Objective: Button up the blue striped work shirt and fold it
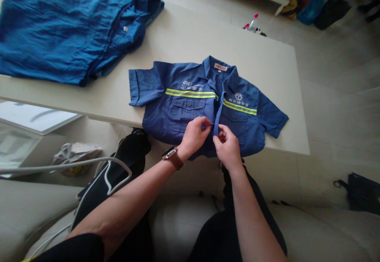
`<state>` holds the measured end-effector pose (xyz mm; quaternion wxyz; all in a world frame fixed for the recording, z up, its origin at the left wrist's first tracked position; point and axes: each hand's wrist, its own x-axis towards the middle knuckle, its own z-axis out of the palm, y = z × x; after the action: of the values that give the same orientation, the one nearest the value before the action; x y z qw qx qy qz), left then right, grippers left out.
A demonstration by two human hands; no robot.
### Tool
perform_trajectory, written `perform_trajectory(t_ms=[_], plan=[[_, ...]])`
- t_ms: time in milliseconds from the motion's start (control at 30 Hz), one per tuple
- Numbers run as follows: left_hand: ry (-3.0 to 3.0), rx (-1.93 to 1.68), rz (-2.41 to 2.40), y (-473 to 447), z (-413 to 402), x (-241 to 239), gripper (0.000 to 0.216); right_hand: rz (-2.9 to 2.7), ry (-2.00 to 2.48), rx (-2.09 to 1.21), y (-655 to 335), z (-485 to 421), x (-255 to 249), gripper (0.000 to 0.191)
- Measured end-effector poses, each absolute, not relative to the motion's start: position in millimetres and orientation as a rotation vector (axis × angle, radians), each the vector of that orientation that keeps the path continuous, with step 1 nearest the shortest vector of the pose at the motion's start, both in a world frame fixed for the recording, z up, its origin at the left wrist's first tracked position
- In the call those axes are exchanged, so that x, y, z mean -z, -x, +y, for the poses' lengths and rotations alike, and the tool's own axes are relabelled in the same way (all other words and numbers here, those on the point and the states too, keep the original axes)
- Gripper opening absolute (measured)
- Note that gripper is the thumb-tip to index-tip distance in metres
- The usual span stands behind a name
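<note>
A blue short-sleeved work shirt (190,113) lies face up on the white table, collar at the far side and lower part over the near edge. Yellow-and-grey reflective strips cross its chest above two buttoned pockets. Its front placket is partly parted in the middle. My left hand (196,133), with a watch (173,157) on the wrist, pinches the placket edge on the left side. Just beside it, my right hand (227,145) grips the opposite placket edge between thumb and fingers. Whether a button sits between the fingertips is too small to tell.
Folded blue cloth (68,28) covers the table's far left. The white table (276,72) ends at the right above a tiled floor. Bottles with red caps (253,21) show behind its far edge. A pale cable (74,166) runs by my left leg.
</note>
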<state>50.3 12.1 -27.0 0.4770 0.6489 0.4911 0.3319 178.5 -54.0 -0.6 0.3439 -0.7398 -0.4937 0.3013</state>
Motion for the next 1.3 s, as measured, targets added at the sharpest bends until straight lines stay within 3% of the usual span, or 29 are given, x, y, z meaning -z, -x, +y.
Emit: perform_trajectory(t_ms=[367,733,900,1300], plan=[[-1.905,-0.72,1.107,-42,10,17,0.015,-1.359,1.846,-0.71,-180,-52,1,0.029],[-1.283,-0.73,0.993,-46,2,17,0.006,-1.478,1.831,-0.482,-180,-52,-4,0.022],[-1.028,-0.81,0.995,-51,2,29,0.016,-1.476,1.822,-0.49,-177,-53,-5,0.017],[-0.923,-0.849,1.047,-54,1,30,0.009,-1.437,1.846,-0.511,-175,-51,-4,0.011]])
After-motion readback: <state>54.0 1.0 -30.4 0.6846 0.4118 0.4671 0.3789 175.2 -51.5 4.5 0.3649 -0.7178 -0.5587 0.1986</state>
